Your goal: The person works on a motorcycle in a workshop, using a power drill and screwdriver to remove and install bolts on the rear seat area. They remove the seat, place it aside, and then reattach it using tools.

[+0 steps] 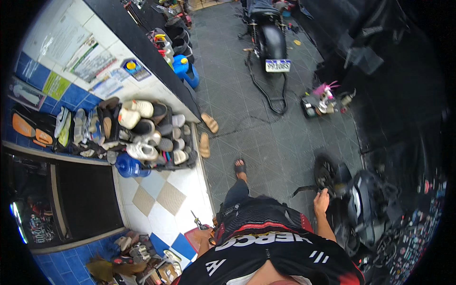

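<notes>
We curl our left hand (pixel 205 234) closed around a slim-shafted tool (pixel 196 220), which points up above the tiled floor (pixel 178 206). Our right hand (pixel 321 203), fingers bent, meets a thin dark bar (pixel 305 189) beside a dark machine (pixel 363 206); we cannot tell whether it grips.

Between the left grip (pixel 204 232) and right grip (pixel 321 201), a black sports jersey (pixel 273 248) covers the torso, with broad white lettering (pixel 254 241) and red side panels (pixel 304 221). Slanting white stripes (pixel 318 257) sit nearer the right grip. Dark trousers (pixel 236 193) and a dark sandal (pixel 241 168) show ahead, between both grips.
</notes>
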